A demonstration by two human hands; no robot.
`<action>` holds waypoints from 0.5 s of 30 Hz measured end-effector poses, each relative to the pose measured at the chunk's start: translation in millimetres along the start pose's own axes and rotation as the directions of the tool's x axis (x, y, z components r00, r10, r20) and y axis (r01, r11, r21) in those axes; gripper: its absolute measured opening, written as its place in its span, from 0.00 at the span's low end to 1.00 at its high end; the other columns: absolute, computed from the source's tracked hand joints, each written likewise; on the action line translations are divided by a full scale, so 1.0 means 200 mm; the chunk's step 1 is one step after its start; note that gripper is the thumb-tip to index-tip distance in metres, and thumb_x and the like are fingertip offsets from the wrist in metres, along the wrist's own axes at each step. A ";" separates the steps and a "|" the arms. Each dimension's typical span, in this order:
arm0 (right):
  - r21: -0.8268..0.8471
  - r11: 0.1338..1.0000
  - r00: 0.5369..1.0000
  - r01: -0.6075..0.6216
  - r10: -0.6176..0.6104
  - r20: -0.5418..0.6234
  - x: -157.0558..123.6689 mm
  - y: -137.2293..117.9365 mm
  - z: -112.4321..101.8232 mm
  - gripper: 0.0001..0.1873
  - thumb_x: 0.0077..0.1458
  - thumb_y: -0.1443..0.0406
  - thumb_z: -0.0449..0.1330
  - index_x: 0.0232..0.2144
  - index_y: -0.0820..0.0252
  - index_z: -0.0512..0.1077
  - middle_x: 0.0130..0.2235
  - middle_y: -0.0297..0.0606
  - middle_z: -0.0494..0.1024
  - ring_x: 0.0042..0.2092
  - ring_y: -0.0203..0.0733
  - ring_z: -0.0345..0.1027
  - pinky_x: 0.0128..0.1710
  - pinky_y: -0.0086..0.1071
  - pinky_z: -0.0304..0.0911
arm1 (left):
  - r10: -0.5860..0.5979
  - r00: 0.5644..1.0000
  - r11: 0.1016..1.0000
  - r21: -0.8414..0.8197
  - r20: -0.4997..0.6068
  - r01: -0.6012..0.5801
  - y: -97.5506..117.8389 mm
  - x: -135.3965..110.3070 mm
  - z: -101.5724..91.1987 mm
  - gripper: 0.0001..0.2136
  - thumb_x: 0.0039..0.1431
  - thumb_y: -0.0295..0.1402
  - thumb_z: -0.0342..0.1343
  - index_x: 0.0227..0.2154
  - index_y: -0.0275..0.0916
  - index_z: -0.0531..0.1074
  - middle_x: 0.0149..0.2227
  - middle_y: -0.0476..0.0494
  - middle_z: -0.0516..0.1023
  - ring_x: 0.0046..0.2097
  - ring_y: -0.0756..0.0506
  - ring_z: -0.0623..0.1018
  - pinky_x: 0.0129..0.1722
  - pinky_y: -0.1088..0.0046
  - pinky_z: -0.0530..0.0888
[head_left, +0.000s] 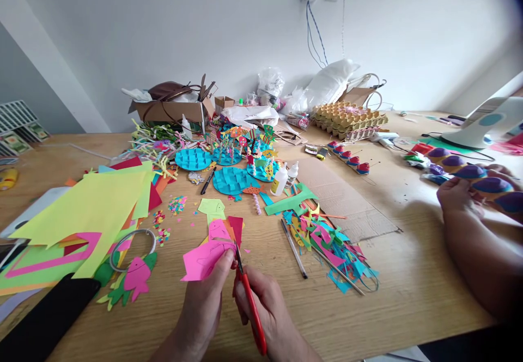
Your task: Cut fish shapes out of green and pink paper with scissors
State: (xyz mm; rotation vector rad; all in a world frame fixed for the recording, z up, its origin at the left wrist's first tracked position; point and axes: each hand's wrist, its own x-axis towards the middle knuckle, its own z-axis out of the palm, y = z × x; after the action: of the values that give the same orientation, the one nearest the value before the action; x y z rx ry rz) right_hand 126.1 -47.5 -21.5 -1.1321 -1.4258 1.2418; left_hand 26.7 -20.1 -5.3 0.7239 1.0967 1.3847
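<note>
Low in the middle of the view, my left hand [206, 302] pinches a piece of pink paper [200, 261] with a fish outline drawn on it. My right hand [261, 296] is closed round the red handles of a pair of scissors [252, 313]. The blades meet the right edge of the pink paper, close to my left thumb. Beyond the paper lie a light green piece [211, 207] with a drawing and a dark red scrap [236, 231]. To the left are cut paper fish, a pink one [138, 276] on top, beside a roll of tape [118, 256].
Coloured paper sheets [102, 198] and a black phone-like object [53, 318] lie left. Paper scraps [339, 247], a pen [293, 249] and cardboard [339, 198] are right. Glue bottles [279, 181] stand by blue discs [232, 180]. Another person's hands [460, 196] hold a painted egg-carton strip [492, 184].
</note>
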 end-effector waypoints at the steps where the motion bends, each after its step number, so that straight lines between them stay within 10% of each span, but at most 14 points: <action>1: -0.004 1.000 1.000 0.002 -0.002 0.001 0.00 0.00 0.00 0.15 0.56 0.60 0.46 0.19 0.59 0.57 0.19 0.26 0.50 0.21 0.31 0.46 0.19 0.26 0.45 | -0.004 1.000 1.000 0.002 -0.010 0.004 0.00 0.00 0.00 0.07 0.42 0.35 0.62 0.25 0.39 0.71 0.25 0.52 0.73 0.32 0.48 0.70 0.35 0.73 0.70; 15: -0.031 0.999 0.999 0.026 -0.025 0.024 -0.02 0.06 -0.01 0.21 0.58 0.53 0.45 0.19 0.60 0.57 0.20 0.28 0.53 0.22 0.32 0.47 0.20 0.25 0.47 | 0.002 1.000 1.000 0.031 0.009 -0.002 -0.01 0.00 -0.01 0.06 0.43 0.34 0.61 0.23 0.39 0.70 0.24 0.52 0.72 0.31 0.48 0.69 0.33 0.74 0.68</action>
State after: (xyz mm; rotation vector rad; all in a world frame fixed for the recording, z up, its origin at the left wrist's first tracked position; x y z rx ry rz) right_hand 130.6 -50.8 -32.6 -1.1201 -1.4772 1.2225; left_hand 25.9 -20.6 -8.3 0.7532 1.1130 1.3677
